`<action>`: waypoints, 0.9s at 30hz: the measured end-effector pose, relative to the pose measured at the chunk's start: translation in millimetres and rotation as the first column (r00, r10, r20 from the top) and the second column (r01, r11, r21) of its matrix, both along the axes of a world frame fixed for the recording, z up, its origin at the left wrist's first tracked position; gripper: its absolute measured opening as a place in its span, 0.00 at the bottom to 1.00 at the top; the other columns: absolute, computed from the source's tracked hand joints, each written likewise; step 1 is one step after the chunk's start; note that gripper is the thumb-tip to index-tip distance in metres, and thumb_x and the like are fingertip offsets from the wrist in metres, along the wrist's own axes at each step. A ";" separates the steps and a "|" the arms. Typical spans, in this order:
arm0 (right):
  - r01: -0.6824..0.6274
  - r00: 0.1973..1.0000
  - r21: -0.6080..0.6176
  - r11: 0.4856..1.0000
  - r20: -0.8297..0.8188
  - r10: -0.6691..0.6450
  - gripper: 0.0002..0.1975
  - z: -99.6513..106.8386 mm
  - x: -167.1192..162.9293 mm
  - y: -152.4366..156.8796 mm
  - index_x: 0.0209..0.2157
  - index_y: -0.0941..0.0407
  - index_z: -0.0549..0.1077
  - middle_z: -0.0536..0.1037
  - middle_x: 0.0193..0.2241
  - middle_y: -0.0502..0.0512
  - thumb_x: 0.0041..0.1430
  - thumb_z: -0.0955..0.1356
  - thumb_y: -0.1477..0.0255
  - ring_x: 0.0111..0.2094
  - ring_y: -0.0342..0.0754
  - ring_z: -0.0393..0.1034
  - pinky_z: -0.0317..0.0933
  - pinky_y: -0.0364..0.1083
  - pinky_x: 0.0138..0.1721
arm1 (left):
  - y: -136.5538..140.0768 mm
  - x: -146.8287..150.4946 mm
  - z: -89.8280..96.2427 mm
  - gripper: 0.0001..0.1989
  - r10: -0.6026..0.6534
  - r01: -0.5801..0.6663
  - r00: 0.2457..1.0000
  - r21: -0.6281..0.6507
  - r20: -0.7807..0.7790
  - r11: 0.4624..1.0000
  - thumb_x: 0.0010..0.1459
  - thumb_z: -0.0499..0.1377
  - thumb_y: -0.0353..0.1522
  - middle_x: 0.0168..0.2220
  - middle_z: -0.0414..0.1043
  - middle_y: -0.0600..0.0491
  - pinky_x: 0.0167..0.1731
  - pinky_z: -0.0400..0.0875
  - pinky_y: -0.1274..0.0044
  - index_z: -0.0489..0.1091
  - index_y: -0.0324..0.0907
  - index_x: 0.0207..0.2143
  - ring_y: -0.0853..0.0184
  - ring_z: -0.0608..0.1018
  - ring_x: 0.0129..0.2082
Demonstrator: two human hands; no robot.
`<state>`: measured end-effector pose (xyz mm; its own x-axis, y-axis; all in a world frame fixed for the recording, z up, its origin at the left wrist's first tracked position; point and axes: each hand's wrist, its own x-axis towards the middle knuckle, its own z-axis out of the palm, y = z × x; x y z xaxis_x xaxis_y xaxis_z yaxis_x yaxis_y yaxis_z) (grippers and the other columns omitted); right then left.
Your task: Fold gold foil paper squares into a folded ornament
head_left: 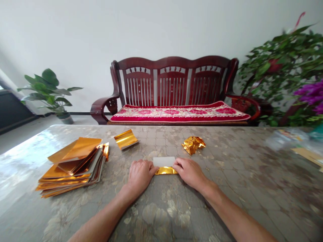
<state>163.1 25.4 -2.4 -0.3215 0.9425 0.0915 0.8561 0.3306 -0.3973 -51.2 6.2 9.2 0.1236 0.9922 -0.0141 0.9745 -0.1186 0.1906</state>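
A sheet of gold foil paper (164,161) lies on the table between my hands, white side up. Its near edge is turned over, so a gold strip shows along the front. My left hand (141,173) pinches the left end of that strip, fingers curled. At the other end, the thumb and fingers of my right hand (189,172) are closed on the strip. Beyond my left hand is a curled gold sheet (126,139). A crumpled piece of gold foil (193,144) sits past my right hand.
An uneven stack of gold foil sheets (72,168) stands on the left of the patterned table (161,215). Clear plastic bags (287,139) and a tan card (306,156) lie at the right. Behind the table are a wooden bench (173,84) and potted plants (51,92).
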 end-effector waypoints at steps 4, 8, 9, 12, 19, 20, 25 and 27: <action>0.006 1.000 0.024 1.000 0.014 -0.006 0.10 -2.3 0.9 0.6 0.29 0.53 0.74 0.79 0.29 0.50 0.63 0.64 0.70 0.33 0.45 0.71 0.50 0.43 0.31 | -0.8 0.1 -0.2 0.20 0.003 -0.003 1.000 0.010 0.003 1.000 0.63 0.53 0.44 0.30 0.78 0.50 0.35 0.57 0.74 0.74 0.43 0.26 0.60 0.77 0.36; -0.021 1.000 0.081 0.997 -0.009 0.021 0.08 -5.1 -0.2 -2.3 0.29 0.53 0.73 0.77 0.30 0.49 0.62 0.67 0.66 0.33 0.45 0.69 0.50 0.43 0.32 | -1.8 -0.1 -3.8 0.19 -0.001 0.001 1.000 0.034 0.004 0.999 0.64 0.54 0.43 0.29 0.77 0.50 0.35 0.57 0.74 0.74 0.43 0.26 0.60 0.77 0.36; -0.023 1.000 0.095 0.995 -0.005 0.023 0.08 -5.5 -0.7 -3.2 0.29 0.53 0.73 0.76 0.31 0.49 0.60 0.68 0.65 0.33 0.45 0.69 0.50 0.43 0.32 | -2.0 -0.3 -4.6 0.19 -0.004 0.004 1.000 0.042 0.007 0.999 0.64 0.54 0.43 0.29 0.77 0.50 0.35 0.57 0.74 0.74 0.43 0.26 0.60 0.77 0.36; -0.025 0.999 0.126 0.992 0.025 0.022 0.09 -6.0 -1.9 -4.8 0.28 0.53 0.72 0.74 0.31 0.49 0.57 0.71 0.63 0.34 0.45 0.68 0.51 0.43 0.33 | -2.4 -0.6 -5.3 0.19 -0.015 0.014 1.000 0.061 0.014 0.998 0.64 0.54 0.44 0.29 0.77 0.50 0.34 0.56 0.74 0.73 0.43 0.26 0.60 0.77 0.35; -0.030 0.998 0.120 0.992 0.064 0.022 0.10 -6.0 -2.8 -4.2 0.27 0.54 0.72 0.74 0.30 0.49 0.59 0.69 0.65 0.34 0.45 0.68 0.52 0.44 0.34 | -3.9 -0.8 -3.1 0.18 -0.013 0.012 0.999 0.022 0.050 1.000 0.63 0.55 0.45 0.30 0.77 0.52 0.36 0.56 0.74 0.73 0.44 0.27 0.61 0.76 0.37; -0.028 0.998 0.122 0.992 0.062 0.020 0.10 -6.1 -2.9 -4.2 0.26 0.54 0.72 0.74 0.30 0.49 0.59 0.69 0.65 0.34 0.46 0.68 0.52 0.44 0.34 | -4.0 -0.9 -3.5 0.18 -0.014 0.013 0.998 0.024 0.054 1.000 0.62 0.55 0.45 0.30 0.77 0.53 0.36 0.56 0.74 0.73 0.44 0.27 0.61 0.76 0.37; -0.020 1.000 0.119 0.993 0.012 0.019 0.09 -8.3 -1.8 -3.7 0.26 0.54 0.71 0.73 0.29 0.49 0.58 0.70 0.67 0.34 0.46 0.67 0.52 0.44 0.34 | -4.4 -3.1 -6.8 0.15 -0.027 0.022 0.995 0.045 0.098 0.999 0.61 0.57 0.43 0.30 0.76 0.54 0.35 0.55 0.74 0.72 0.44 0.27 0.63 0.75 0.35; -0.027 1.000 0.121 0.992 -0.010 0.028 0.08 -10.0 -0.3 -3.7 0.26 0.54 0.71 0.72 0.29 0.49 0.57 0.70 0.68 0.34 0.46 0.66 0.52 0.44 0.34 | -5.0 -4.4 -7.3 0.14 -0.029 0.024 0.992 0.041 0.127 0.999 0.60 0.58 0.43 0.30 0.76 0.54 0.35 0.55 0.74 0.72 0.44 0.27 0.63 0.74 0.35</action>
<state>162.9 21.7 -12.4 -0.3451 0.9152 0.2082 0.8416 0.3999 -0.3629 -55.6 1.2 1.9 0.1479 0.9881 0.0427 0.9391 -0.1539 0.3074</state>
